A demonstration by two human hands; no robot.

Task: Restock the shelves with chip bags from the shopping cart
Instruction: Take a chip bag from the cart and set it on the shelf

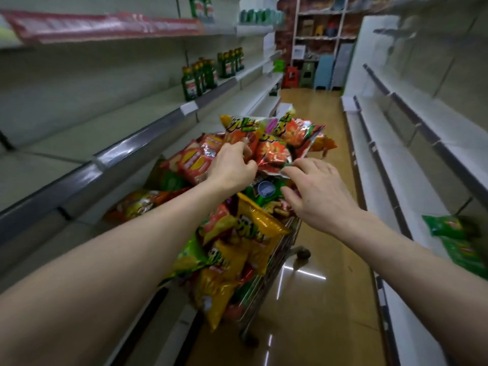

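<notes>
Two bare hands reach over a silver wire shopping cart (286,243) heaped with yellow, red and green foil chip bags (253,225), beside grey metal shelves (118,151). The left hand (232,167) grips a raised bunch of red-orange foil bags (274,146); the right hand (319,194) touches its lower edge with bent fingers, grip unclear.

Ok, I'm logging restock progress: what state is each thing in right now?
shopping cart: heaped with bags.
bunch of chip bags: lifted above the heap.
left hand: grips the bunch.
right hand: fingers relaxed, touching the bunch's lower edge.
green bags: lying on the right shelf.
green bottles: upright on the left shelf.
</notes>
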